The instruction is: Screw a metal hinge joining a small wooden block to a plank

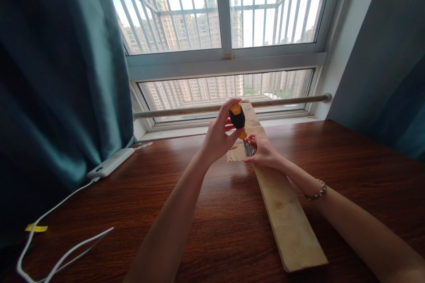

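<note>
My left hand (219,135) is closed around the yellow and black handle of a screwdriver (237,118), which is held upright with its shaft pointing down. Below it, the tip reaches a small metal piece (249,148), perhaps a hinge or bracket, lying on a long wooden board (282,203). My right hand (264,152) rests on the board, with thumb and fingers curled on either side of the metal piece. Its exact form is partly hidden by the fingers. A flat brown scrap of cardboard or wood (235,154) sticks out from the board's left side.
The board lies lengthwise on a dark reddish-brown table (212,221). A white power bank (111,162) with a white cable (63,199) lies at the left, beside a blue curtain (66,62). A metal rail (282,101) and a barred window stand behind.
</note>
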The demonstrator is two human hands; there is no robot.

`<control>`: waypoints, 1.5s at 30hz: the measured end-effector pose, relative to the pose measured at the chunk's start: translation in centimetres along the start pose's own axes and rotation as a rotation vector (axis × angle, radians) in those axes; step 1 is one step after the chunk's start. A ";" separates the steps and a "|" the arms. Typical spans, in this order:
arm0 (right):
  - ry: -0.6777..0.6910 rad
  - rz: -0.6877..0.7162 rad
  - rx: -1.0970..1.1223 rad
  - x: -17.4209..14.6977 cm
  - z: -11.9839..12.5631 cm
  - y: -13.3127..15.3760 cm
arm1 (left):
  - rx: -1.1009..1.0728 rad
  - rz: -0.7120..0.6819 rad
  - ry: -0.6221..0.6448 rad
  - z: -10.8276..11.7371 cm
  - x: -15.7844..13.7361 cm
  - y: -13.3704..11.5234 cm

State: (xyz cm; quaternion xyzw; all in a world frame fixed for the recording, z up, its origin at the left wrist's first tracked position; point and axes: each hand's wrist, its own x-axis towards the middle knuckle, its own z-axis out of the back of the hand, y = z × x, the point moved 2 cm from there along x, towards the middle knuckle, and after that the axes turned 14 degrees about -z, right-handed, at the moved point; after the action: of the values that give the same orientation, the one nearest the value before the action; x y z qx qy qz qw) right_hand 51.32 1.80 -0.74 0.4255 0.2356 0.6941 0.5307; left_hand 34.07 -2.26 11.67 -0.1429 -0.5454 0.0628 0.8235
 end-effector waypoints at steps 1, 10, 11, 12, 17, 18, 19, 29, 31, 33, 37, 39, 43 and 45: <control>-0.002 0.002 -0.009 0.0 0.0 0.0 | -0.038 0.007 0.017 -0.1 0.0 -0.2; -0.012 0.011 -0.042 -0.1 0.2 0.0 | 0.220 -0.036 -0.045 0.0 -0.1 0.2; -0.010 0.014 -0.030 -0.1 0.1 0.0 | 0.281 -0.044 -0.065 0.1 -0.1 0.3; -0.005 0.016 -0.020 0.0 0.1 0.0 | 0.329 -0.048 -0.081 0.2 -0.1 0.4; -0.029 0.016 -0.063 -0.1 0.1 0.0 | 0.341 -0.036 -0.100 0.2 -0.1 0.4; -0.044 0.020 -0.108 -0.1 0.2 0.0 | 0.321 -0.034 -0.095 0.2 -0.1 0.4; -0.060 0.025 -0.158 -0.2 0.3 0.1 | 0.301 -0.034 -0.089 0.1 -0.1 0.4; -0.080 0.048 -0.269 0.1 0.5 0.1 | 0.158 0.002 -0.067 0.1 0.0 0.2; -0.084 0.063 -0.255 0.1 0.5 0.1 | 0.092 0.014 -0.043 0.1 0.1 0.0; -0.084 0.075 -0.252 0.1 0.5 0.2 | 0.028 0.015 -0.024 0.1 0.2 -0.2; -0.078 0.075 -0.255 0.1 0.4 0.1 | -0.036 0.047 -0.033 -0.2 0.0 0.0; -0.073 0.070 -0.242 0.1 0.4 0.0 | -0.035 0.069 -0.049 -0.2 -0.2 0.3; -0.055 0.058 -0.243 0.2 0.4 0.0 | -0.013 0.079 -0.096 -0.1 -0.3 0.7; -0.050 0.057 -0.259 0.2 0.4 0.1 | -0.048 0.088 -0.098 0.1 -0.2 0.9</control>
State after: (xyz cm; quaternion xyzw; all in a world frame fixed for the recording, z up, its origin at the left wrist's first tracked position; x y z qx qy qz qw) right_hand 51.64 1.88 -0.39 0.3770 0.1185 0.7227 0.5670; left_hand 33.98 -1.45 11.25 -0.1831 -0.5796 0.0929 0.7886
